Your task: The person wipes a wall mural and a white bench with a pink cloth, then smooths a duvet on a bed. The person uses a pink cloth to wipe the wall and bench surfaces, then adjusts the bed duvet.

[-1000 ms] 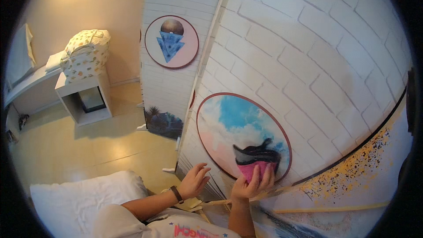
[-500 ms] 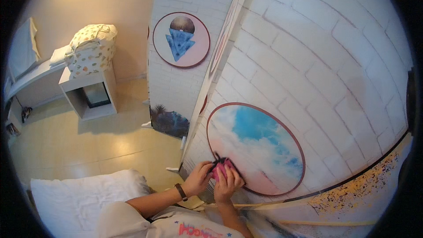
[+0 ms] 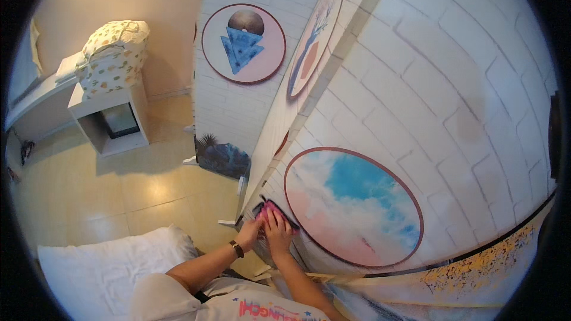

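While a white, box-like cabinet with open front (image 3: 140,113) stands at the left, the left hand (image 3: 247,236) reaches to the pink-and-black soft cloth (image 3: 272,207); whether it pinches, I cannot tell. This cloth has just shifted leftward — so the handling is now at the lower left edge of the white brick-patterned panel (image 3: 416,113). It lies beneath the extended fingers of the right hand (image 3: 278,235), thumb hidden — its grip I cannot tell. Further right, the oval, red-rimmed sky picture (image 3: 355,205) is now left uncovered.
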Available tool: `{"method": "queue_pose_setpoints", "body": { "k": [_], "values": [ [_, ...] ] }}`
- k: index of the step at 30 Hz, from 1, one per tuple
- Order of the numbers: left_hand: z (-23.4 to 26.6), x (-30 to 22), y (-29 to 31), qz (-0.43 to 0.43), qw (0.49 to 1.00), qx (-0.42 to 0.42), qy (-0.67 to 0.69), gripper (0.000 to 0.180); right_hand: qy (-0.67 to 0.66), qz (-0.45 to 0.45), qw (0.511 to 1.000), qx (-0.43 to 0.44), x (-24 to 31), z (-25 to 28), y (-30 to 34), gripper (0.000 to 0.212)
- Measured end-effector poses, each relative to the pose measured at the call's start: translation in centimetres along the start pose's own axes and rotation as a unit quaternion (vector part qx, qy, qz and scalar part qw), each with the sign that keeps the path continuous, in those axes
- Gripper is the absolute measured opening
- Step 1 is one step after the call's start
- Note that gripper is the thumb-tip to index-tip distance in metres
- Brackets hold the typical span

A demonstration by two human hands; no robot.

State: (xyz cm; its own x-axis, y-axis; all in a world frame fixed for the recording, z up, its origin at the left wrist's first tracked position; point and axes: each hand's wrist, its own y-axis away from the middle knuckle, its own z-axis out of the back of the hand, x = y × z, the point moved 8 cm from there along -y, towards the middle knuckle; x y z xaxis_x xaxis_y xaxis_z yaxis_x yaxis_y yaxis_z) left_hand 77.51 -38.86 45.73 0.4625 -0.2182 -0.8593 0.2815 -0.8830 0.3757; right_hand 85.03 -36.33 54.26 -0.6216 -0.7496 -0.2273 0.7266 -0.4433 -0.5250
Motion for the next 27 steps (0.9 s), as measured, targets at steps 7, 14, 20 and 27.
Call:
{"method": "queue_pose_setpoints", "body": {
  "k": [7, 14, 20, 27],
  "values": [
    [-5.7, 2.0, 3.9, 0.063, 0.988, 0.139, -0.011, 0.044, -0.042, -0.086, 0.995, -0.006, -4.5, 8.1, 4.9, 0.032],
    [-14.1, -5.2, 7.7, -0.043, 0.953, 0.292, 0.073, 0.040, 0.041, -0.172, 0.949, -0.260, -10.3, 22.2, 5.1, 0.025],
    [-14.9, 0.7, 6.2, 0.050, 0.968, 0.233, 0.080, 0.037, 0.004, -0.255, 0.958, -0.130, -10.0, 8.5, 14.4, 0.028],
    [-11.8, 7.3, 7.3, 0.215, 0.964, 0.156, -0.022, 0.032, -0.115, -0.262, 0.958, -0.032, -8.5, 5.6, 16.3, 0.031]
  ]
}}
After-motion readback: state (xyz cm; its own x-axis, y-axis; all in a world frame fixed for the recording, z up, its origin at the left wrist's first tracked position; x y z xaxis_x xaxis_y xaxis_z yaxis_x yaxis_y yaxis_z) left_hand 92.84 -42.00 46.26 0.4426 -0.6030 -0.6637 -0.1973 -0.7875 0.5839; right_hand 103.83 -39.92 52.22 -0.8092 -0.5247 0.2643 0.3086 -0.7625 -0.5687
